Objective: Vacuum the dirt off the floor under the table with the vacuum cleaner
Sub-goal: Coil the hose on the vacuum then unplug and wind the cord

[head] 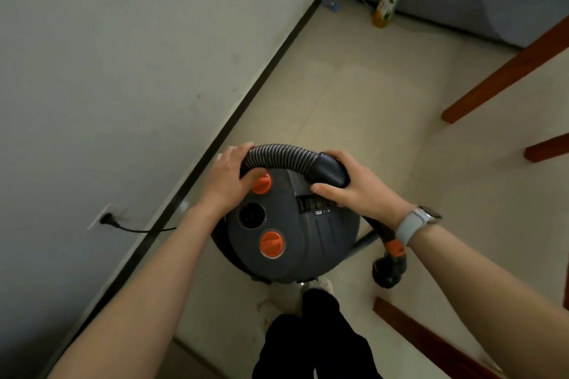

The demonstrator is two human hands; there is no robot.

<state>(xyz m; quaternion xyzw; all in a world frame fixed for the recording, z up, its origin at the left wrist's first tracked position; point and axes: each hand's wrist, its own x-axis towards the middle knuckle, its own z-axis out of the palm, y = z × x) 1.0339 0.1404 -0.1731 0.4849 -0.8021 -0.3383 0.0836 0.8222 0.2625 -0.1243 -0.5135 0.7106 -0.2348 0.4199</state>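
Note:
A round dark canister vacuum cleaner [295, 234] with two orange knobs stands on the pale tiled floor [354, 95] in front of my feet. Its black ribbed hose [286, 157] arches over the top of the canister. My left hand [229, 177] grips the hose at its left end, beside the upper orange knob. My right hand [354, 183], a watch on its wrist, grips the smooth black cuff [331, 171] at the hose's right end. Beyond the cuff the tube runs down past my right wrist to an orange collar [394, 248].
A white wall [107, 55] with a dark skirting runs along the left; a black plug [106, 218] sits in its socket, its cord trailing toward the vacuum. Brown wooden table legs [505, 71] stand at the right. A yellow bottle [389, 0] stands by grey furniture at the back.

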